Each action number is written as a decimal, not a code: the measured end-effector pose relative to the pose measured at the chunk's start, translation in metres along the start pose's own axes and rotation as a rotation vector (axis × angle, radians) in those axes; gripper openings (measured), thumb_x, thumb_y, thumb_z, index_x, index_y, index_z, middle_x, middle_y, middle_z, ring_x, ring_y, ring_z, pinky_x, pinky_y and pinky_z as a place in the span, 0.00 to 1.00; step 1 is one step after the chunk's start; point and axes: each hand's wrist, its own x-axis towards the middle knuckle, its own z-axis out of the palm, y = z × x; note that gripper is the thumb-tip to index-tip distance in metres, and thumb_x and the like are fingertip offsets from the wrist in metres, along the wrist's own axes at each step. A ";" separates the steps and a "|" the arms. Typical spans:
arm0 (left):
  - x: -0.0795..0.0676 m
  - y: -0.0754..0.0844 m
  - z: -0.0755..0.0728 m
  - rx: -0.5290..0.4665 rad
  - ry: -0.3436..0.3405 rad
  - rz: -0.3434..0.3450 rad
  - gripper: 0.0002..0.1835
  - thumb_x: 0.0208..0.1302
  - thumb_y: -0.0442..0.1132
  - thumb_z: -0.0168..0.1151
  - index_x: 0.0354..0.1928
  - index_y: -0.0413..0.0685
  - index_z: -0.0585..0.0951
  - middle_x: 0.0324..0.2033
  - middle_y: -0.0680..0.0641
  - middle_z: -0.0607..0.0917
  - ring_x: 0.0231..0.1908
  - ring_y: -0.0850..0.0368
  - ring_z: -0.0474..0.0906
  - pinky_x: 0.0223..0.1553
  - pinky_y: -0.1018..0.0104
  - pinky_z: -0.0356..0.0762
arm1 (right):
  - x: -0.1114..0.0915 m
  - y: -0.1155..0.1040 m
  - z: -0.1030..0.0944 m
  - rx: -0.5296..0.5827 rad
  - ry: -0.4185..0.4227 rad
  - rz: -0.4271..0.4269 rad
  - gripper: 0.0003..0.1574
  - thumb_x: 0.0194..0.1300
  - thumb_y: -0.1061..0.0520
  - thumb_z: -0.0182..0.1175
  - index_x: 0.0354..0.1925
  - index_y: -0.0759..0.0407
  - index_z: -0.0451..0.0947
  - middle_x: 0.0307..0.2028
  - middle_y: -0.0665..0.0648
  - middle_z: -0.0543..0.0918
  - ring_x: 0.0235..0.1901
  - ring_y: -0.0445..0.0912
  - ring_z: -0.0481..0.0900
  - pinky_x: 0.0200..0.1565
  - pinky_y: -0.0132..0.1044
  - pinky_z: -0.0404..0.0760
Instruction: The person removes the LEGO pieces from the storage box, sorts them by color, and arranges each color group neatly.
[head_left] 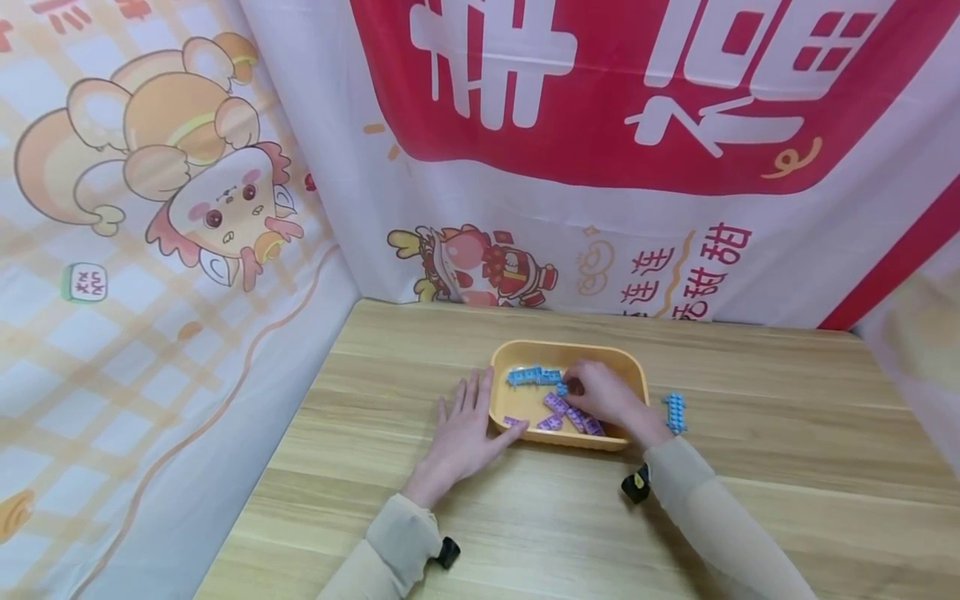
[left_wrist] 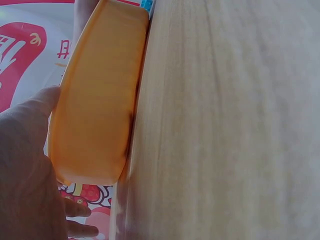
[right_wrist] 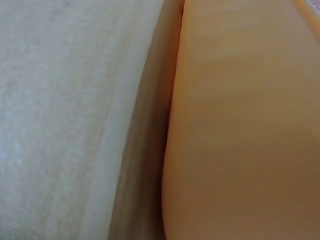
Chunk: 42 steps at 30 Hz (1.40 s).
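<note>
In the head view, the left hand (head_left: pixel 467 425), fingers extended, rests against the orange tray (head_left: pixel 570 442); the right hand (head_left: pixel 606 398) appears to pinch a small blue brick (head_left: pixel 562 389) inside. Blue strips (head_left: pixel 525 377) and purple bricks (head_left: pixel 557 403) lie there too; one studded blue piece (head_left: pixel 676 412) sits outside on the table (head_left: pixel 525 533). The work seems unfinished, its direction unclear. Left wrist: thumb touches the rim. Right wrist: tray wall, no hand.

Beige sleeves (head_left: pixel 723 521) – black wrist cameras (head_left: pixel 448 552), one with yellow

tray (head_left: pixel 567 442) left end: left hand (head_left: pixel 463 437) blocks
right half: right hand (head_left: pixel 604 393) inside
table (head_left: pixel 810 433) right edge: passable to blue piece (head_left: pixel 676 412)
</note>
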 end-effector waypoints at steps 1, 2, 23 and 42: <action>0.000 0.000 0.000 0.001 -0.001 -0.001 0.63 0.70 0.85 0.46 0.91 0.59 0.37 0.90 0.40 0.46 0.90 0.35 0.42 0.87 0.25 0.37 | 0.000 -0.001 0.000 0.000 0.002 0.003 0.17 0.70 0.60 0.75 0.55 0.62 0.89 0.43 0.55 0.88 0.40 0.44 0.83 0.47 0.41 0.90; 0.000 0.000 0.000 0.002 -0.001 0.000 0.63 0.70 0.86 0.46 0.91 0.59 0.36 0.90 0.40 0.45 0.90 0.35 0.42 0.87 0.25 0.37 | 0.000 -0.002 0.000 -0.002 0.004 0.004 0.17 0.70 0.60 0.75 0.55 0.62 0.89 0.43 0.55 0.88 0.40 0.44 0.83 0.46 0.41 0.89; -0.001 -0.003 0.000 -0.028 0.001 0.009 0.63 0.70 0.86 0.46 0.91 0.57 0.38 0.90 0.40 0.45 0.90 0.34 0.41 0.86 0.24 0.37 | -0.034 0.010 -0.027 0.029 0.096 -0.067 0.12 0.68 0.59 0.77 0.49 0.57 0.89 0.46 0.55 0.90 0.48 0.49 0.88 0.52 0.48 0.93; 0.001 -0.004 0.003 -0.026 0.001 0.010 0.63 0.70 0.86 0.46 0.91 0.60 0.35 0.90 0.40 0.45 0.90 0.34 0.41 0.87 0.26 0.36 | -0.080 0.050 -0.065 0.002 0.305 -0.134 0.08 0.70 0.66 0.73 0.47 0.65 0.88 0.45 0.64 0.91 0.49 0.61 0.88 0.56 0.66 0.89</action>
